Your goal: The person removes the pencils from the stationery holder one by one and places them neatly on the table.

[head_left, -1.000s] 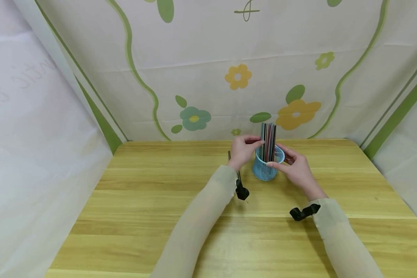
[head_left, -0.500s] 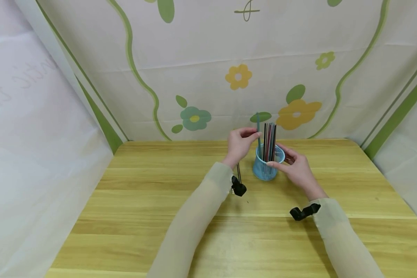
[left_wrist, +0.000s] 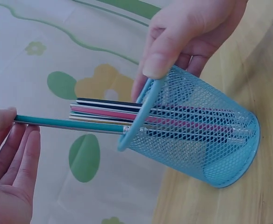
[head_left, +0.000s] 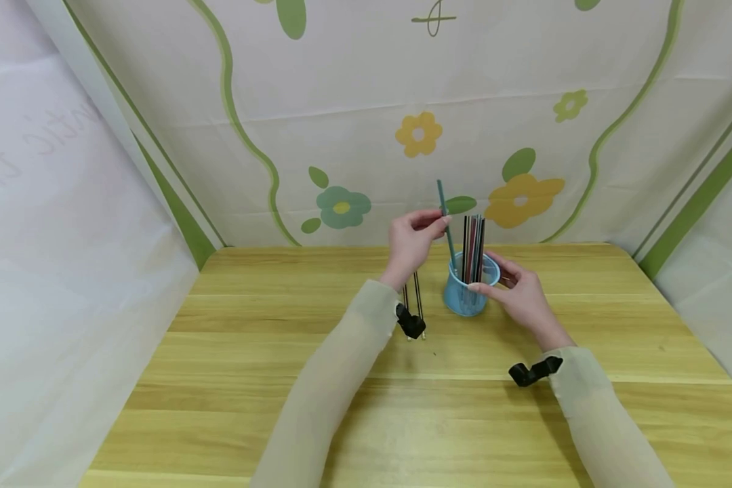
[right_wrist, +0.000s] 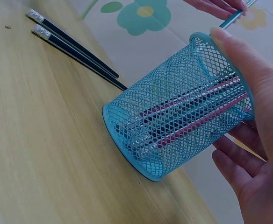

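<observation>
My left hand [head_left: 411, 245] pinches a teal pencil [head_left: 446, 220] between thumb and fingertips, above and left of a light-blue mesh pen holder [head_left: 463, 298]. In the left wrist view, the lower, metal-banded end of this pencil [left_wrist: 80, 125] is at the holder's rim. Several dark, red and pale pencils [head_left: 473, 247] stand bunched in the holder, banded ends down. My right hand [head_left: 521, 298] grips the holder's right side near the rim, thumb at the front and fingers behind. The holder stands upright on the table.
Two black pencils [right_wrist: 78, 51] with silvery-white ends lie side by side on the wooden table [head_left: 232, 379], left of the holder, partly under my left wrist in the head view. A flower-printed cloth [head_left: 341, 81] hangs behind the table.
My left hand has drawn the teal pencil up and leftward, away from the bunch, tilting its top left. The right hand and the holder stay in place.
</observation>
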Available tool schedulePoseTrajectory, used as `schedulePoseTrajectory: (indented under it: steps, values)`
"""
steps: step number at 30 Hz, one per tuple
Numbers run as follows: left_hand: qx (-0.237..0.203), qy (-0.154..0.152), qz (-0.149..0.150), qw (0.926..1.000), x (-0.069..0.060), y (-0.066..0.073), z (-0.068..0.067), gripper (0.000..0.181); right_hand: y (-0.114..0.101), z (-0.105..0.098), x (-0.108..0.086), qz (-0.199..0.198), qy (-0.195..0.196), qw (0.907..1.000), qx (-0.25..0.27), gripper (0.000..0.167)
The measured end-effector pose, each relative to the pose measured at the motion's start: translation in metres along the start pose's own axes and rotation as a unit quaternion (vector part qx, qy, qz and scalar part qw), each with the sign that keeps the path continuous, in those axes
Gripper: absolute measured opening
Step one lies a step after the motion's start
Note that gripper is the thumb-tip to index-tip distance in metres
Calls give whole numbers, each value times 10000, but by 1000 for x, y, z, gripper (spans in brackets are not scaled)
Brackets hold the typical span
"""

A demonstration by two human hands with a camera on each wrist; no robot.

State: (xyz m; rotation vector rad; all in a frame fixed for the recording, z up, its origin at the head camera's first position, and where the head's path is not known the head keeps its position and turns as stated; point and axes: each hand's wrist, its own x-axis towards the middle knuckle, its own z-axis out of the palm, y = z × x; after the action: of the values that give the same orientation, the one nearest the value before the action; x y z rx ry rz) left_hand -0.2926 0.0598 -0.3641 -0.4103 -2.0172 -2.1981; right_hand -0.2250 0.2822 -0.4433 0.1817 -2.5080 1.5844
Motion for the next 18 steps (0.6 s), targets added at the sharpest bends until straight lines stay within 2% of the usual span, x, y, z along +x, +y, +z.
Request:
schedulePoseTrajectory:
  steps: [11,18]
  values:
    - [-312,272,120,9991,-1,14,-15,21,3,-1,2,-112,-26,9999,13,77]
    - [-421,290,170,9985,-2,21,-33,21,4,0,3,-157,-3,9999,67,77]
